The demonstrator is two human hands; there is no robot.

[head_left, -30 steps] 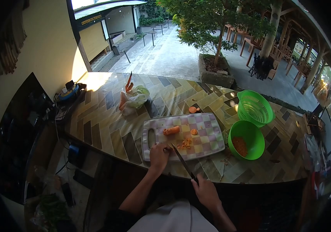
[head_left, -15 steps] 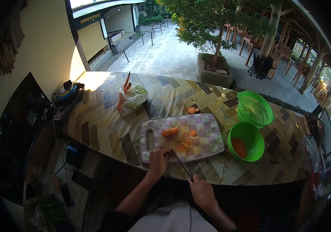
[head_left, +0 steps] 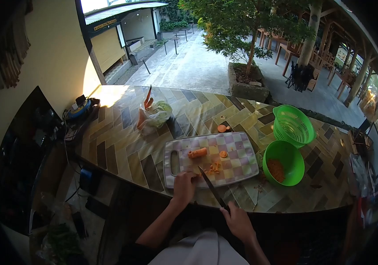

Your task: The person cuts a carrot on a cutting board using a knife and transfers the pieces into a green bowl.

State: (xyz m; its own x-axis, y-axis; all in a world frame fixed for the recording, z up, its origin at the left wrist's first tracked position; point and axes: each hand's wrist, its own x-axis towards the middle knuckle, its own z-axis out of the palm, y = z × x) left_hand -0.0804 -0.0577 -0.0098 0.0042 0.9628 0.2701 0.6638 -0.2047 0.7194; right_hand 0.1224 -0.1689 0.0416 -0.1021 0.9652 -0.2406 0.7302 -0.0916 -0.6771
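My right hand (head_left: 238, 222) is closed round the handle of a knife (head_left: 213, 187), whose blade points up and left over the front of the checkered cutting board (head_left: 243, 168). Just left of the blade, my left hand (head_left: 184, 189) rests at the board's front edge, fingers drawn together. A bit of orange shows at its fingertips, too small to make out fully. Beyond the hands, a carrot chunk (head_left: 197, 153) lies on the board. Small chopped carrot pieces (head_left: 215, 167) sit near the knife tip, and a round carrot slice (head_left: 223, 154) is further right.
A green bowl (head_left: 296, 165) holding finely cut orange bits stands right of the board, with a green colander (head_left: 293, 126) behind it. Carrot ends (head_left: 222, 128) lie past the board. A plastic bag (head_left: 156, 115) with vegetables is at the back left of the tiled-pattern table (head_left: 122, 150).
My right hand has shifted slightly right, and the knife has turned so more of its blade's side shows. My left hand stays by the board's front edge. The view has shifted a little.
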